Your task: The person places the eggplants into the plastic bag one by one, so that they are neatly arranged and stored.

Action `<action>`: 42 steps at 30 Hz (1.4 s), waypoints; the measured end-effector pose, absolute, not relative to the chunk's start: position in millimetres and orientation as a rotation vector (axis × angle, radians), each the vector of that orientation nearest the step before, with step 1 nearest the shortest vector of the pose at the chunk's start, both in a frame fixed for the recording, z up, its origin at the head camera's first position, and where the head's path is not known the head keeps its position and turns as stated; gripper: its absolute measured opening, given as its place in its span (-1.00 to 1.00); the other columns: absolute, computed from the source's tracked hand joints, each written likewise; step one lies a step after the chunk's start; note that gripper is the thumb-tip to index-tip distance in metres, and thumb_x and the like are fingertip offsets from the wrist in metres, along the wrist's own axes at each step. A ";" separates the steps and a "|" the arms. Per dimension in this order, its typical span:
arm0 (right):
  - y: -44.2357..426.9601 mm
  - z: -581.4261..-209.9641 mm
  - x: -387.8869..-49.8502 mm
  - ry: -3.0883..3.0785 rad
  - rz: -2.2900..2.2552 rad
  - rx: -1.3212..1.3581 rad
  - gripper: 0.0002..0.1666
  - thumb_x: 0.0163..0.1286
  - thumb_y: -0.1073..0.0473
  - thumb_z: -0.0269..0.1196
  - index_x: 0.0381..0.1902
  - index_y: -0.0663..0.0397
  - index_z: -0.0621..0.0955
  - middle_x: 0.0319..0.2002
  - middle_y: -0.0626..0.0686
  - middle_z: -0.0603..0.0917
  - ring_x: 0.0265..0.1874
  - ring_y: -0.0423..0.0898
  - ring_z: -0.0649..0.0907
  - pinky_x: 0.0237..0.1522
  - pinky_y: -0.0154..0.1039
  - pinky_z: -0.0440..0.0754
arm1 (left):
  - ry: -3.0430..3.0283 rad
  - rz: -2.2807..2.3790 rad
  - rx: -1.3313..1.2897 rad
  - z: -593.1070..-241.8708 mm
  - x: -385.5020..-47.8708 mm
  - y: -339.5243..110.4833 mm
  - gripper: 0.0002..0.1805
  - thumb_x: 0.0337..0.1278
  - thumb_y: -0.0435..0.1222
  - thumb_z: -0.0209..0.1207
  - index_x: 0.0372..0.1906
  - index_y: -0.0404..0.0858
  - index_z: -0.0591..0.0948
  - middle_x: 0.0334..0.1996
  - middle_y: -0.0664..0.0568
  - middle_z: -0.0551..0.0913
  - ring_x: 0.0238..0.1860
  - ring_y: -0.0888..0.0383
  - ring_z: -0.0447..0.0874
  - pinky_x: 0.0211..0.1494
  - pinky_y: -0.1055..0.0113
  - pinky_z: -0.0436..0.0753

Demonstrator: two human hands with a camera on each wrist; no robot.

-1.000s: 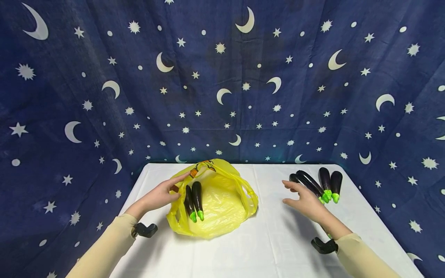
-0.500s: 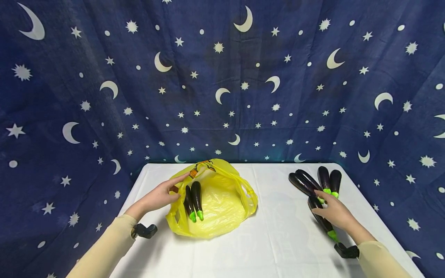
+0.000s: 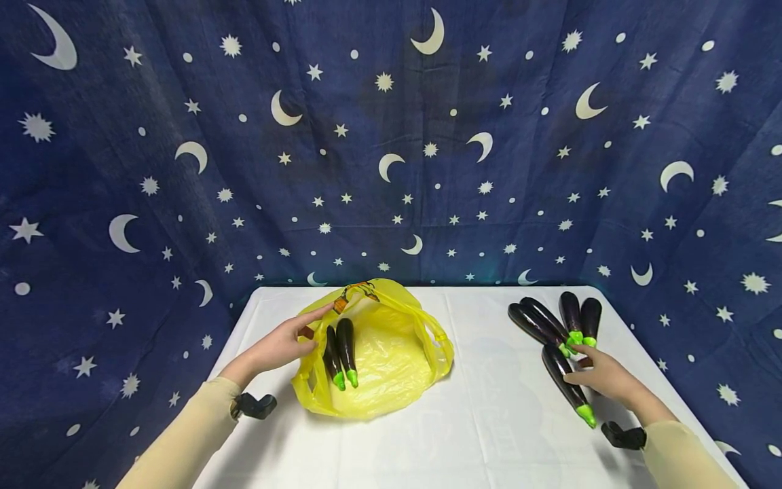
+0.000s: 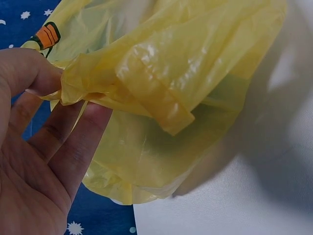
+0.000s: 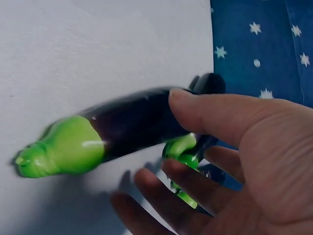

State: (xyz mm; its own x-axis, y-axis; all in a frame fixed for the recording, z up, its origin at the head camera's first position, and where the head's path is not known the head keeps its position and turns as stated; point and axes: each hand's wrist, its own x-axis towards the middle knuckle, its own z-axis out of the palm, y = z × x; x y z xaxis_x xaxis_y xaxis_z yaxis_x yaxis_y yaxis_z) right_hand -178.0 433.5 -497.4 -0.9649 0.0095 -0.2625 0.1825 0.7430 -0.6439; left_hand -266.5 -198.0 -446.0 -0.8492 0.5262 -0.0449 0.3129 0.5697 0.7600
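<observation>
At the left of the table, a yellow plastic bag [image 3: 391,367] lies with its mouth spread wide, two dark eggplants [image 3: 346,343] inside it. My left hand [image 3: 284,345] pinches the bag's left rim; the left wrist view shows the plastic [image 4: 161,73] between thumb and fingers. On the right, my right hand [image 3: 607,375] hovers beside a single eggplant [image 3: 559,373] with a green stem end. In the right wrist view the thumb overlaps this eggplant [image 5: 137,120], while the other fingers are spread apart below it; whether the thumb touches it I cannot tell.
Several more eggplants [image 3: 569,312] lie bunched behind the right hand, green ends toward me. A white cloth [image 3: 476,421] covers the table. Behind and at the sides hangs a dark blue curtain [image 3: 391,122] with moons and stars.
My right hand has moved right and down from the far eggplants to the near one, uncovering it. The left hand and the bag stay in place.
</observation>
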 end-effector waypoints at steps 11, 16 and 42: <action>458.7 -503.6 -177.5 2.365 -1.363 0.291 0.02 0.37 0.13 0.37 0.52 0.49 0.09 0.13 0.43 0.50 -0.10 0.10 0.69 -0.11 0.11 0.70 | 2.539 1.144 0.709 -445.8 -267.2 -197.4 -0.13 0.28 -0.42 0.15 0.61 0.20 0.20 0.48 0.04 0.35 0.01 0.06 0.57 -0.09 0.15 0.57; 465.5 -508.1 -175.3 2.299 -1.423 0.314 0.00 0.36 0.15 0.38 0.54 0.41 0.12 0.08 0.28 0.56 -0.11 0.04 0.68 -0.15 0.05 0.72 | 2.531 1.148 0.711 -444.8 -267.0 -196.8 -0.12 0.28 -0.42 0.15 0.61 0.22 0.20 0.48 0.04 0.34 0.01 0.04 0.56 -0.11 0.14 0.57; 463.6 -512.7 -176.0 2.246 -1.476 0.210 -0.02 0.35 0.21 0.38 0.50 0.47 0.11 -0.06 0.15 0.53 -0.16 0.02 0.68 -0.17 0.05 0.70 | 2.530 1.145 0.690 -444.5 -264.2 -196.6 -0.13 0.29 -0.41 0.16 0.61 0.22 0.21 0.42 0.02 0.39 -0.01 0.04 0.56 -0.15 0.17 0.60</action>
State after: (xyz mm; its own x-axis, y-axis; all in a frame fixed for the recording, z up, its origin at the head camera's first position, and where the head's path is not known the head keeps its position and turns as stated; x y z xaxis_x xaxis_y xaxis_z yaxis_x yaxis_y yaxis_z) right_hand -176.0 463.6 -512.7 -0.8908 -0.1126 -0.4403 0.3595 0.4182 -0.8342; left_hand -264.2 -196.6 -444.5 -0.8470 0.5287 -0.0553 0.3074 0.5721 0.7604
